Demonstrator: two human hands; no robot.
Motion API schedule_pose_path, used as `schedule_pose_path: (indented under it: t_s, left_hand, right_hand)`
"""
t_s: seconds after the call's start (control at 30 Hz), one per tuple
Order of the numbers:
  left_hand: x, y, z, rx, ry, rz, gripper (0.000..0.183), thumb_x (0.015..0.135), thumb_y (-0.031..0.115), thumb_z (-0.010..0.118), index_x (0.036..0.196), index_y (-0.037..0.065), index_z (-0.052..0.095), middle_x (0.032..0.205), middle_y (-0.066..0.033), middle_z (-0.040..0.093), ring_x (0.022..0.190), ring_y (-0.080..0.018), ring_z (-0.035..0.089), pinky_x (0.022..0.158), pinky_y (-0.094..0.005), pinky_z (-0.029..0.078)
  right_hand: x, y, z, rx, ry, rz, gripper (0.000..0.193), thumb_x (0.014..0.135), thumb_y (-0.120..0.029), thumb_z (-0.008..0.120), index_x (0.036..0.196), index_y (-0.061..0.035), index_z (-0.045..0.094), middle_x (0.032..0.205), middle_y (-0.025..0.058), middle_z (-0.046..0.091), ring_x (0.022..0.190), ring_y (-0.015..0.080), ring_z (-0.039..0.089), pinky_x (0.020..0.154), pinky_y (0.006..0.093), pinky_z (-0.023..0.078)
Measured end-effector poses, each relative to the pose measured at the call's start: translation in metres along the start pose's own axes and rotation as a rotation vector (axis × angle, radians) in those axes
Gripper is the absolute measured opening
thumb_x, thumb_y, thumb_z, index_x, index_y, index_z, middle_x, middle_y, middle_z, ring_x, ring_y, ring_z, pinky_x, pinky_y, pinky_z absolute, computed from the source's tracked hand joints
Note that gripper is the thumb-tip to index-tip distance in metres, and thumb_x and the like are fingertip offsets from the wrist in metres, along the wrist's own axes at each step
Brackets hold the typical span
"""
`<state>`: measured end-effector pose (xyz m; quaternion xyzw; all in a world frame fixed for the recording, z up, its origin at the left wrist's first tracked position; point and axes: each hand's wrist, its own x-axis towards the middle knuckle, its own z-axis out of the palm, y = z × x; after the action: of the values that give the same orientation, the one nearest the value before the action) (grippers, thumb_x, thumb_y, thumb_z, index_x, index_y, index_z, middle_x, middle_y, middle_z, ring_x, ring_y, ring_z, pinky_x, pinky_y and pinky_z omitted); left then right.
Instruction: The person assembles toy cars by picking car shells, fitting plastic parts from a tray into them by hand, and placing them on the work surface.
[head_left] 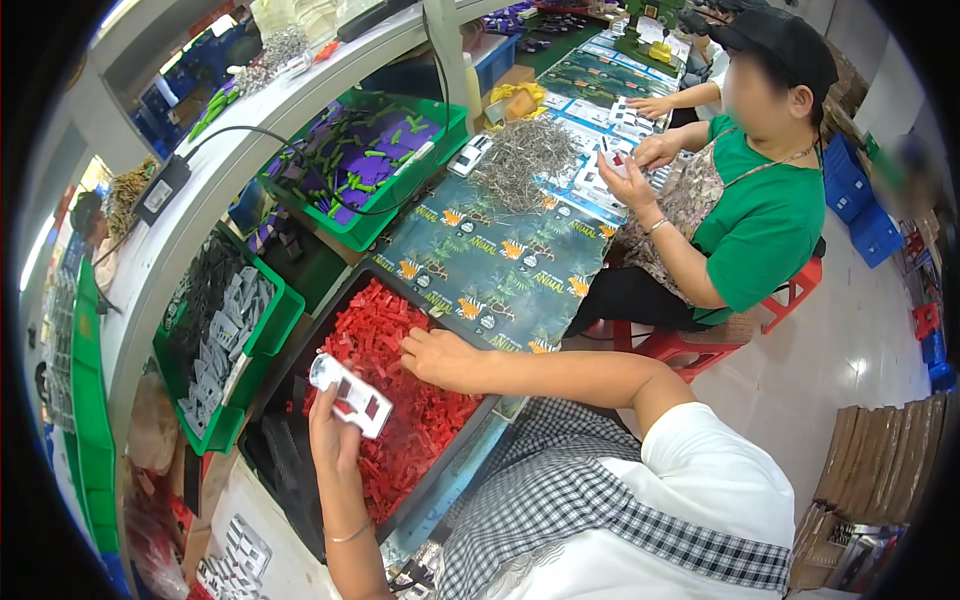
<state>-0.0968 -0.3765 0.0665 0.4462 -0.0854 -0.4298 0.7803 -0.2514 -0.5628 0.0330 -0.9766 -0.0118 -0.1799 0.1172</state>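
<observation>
My left hand (335,435) grips a white plastic toy car shell (352,398), held tilted above the near left part of a black bin. Red shows through openings in the shell. Small red plastic pieces (410,460) fill much of that black bin (318,332). At the bin's far right side, my right hand (440,360) reaches down into the red pieces with its fingers bent inward. Its fingertips are partly hidden, and I cannot make out what is between them.
Green crates with grey parts (225,320) and purple and green parts (370,165) stand left. A heap of metal pins (525,160) lies on the patterned table cover (480,255). A co-worker in green (765,210) sits right, handling a white part. A shelf (240,105) rises left.
</observation>
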Motion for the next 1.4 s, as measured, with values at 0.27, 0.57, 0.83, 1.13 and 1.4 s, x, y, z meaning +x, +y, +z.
schedule_pose_path:
  t_s: [0.27, 0.57, 0.83, 1.13, 1.4]
  left_hand:
    - [0.003, -0.017, -0.039, -0.088, 0.003, -0.040, 0.037, 0.097, 0.006, 0.056, 0.133, 0.003, 0.050, 0.123, -0.0148, 0.063, 0.110, -0.0285, 0.064, 0.091, -0.0493, 0.056]
    - [0.007, -0.020, -0.028, -0.189, -0.188, -0.090, 0.052, 0.104, 0.033, 0.040, 0.143, -0.001, 0.041, 0.141, -0.0238, 0.050, 0.126, -0.0376, 0.053, 0.108, -0.0482, 0.043]
    - [-0.003, -0.015, -0.018, 0.011, -0.147, 0.044, 0.048, 0.108, 0.036, 0.034, 0.137, 0.000, 0.047, 0.124, -0.0187, 0.063, 0.100, -0.0261, 0.066, 0.085, -0.0401, 0.058]
    - [-0.010, -0.030, -0.005, 0.101, -0.048, 0.089, 0.038, 0.108, 0.032, 0.038, 0.131, 0.005, 0.051, 0.123, -0.0094, 0.060, 0.107, -0.0193, 0.063, 0.090, -0.0359, 0.056]
    - [-0.004, -0.026, -0.020, 0.126, 0.002, 0.109, 0.037, 0.107, 0.031, 0.041, 0.132, 0.005, 0.050, 0.119, -0.0102, 0.063, 0.106, -0.0202, 0.064, 0.092, -0.0373, 0.054]
  right_hand:
    - [0.005, -0.004, 0.002, -0.124, -0.004, -0.074, 0.014, 0.077, -0.015, 0.063, 0.087, -0.0046, 0.063, 0.097, 0.0081, 0.054, 0.096, 0.0240, 0.052, 0.071, 0.0330, 0.048]
    - [0.004, 0.005, 0.017, -0.158, 0.039, -0.080, 0.013, 0.074, -0.014, 0.064, 0.086, -0.0087, 0.060, 0.090, 0.0070, 0.060, 0.089, 0.0248, 0.061, 0.072, 0.0354, 0.050]
    - [0.007, -0.008, -0.019, 0.510, 0.297, 0.230, 0.013, 0.088, -0.008, 0.068, 0.100, -0.0043, 0.064, 0.091, 0.0094, 0.070, 0.082, 0.0239, 0.069, 0.071, 0.0326, 0.055]
    - [0.064, -0.052, -0.003, 0.515, 0.297, 0.037, 0.014, 0.082, -0.013, 0.074, 0.092, -0.0053, 0.068, 0.083, 0.0083, 0.067, 0.080, 0.0251, 0.066, 0.073, 0.0382, 0.050]
    - [0.077, -0.036, 0.013, 0.471, 0.450, -0.009, 0.012, 0.078, -0.011, 0.076, 0.084, -0.0070, 0.067, 0.084, 0.0063, 0.066, 0.091, 0.0277, 0.061, 0.078, 0.0389, 0.048]
